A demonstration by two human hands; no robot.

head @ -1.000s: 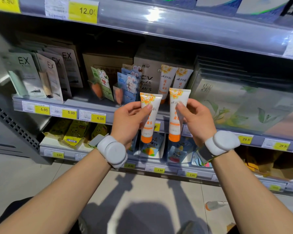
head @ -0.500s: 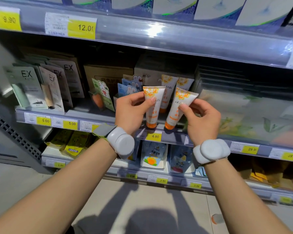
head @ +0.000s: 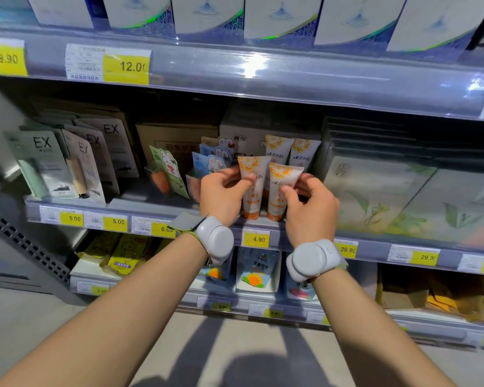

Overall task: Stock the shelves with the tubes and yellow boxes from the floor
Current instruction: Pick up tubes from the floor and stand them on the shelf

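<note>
Left hand (head: 221, 194) pinches one orange-capped tube (head: 251, 188), right hand (head: 310, 202) another (head: 278, 191), both upright, caps down at the middle shelf's (head: 118, 205) near edge (above the 4.90 tag (head: 256, 239)), directly before two matching tubes (head: 289, 153) behind: four counted.

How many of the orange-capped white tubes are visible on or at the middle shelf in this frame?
4. One in the left hand at, one in the right hand at, both at the shelf edge; two stand behind at and. More may be hidden behind.
</note>
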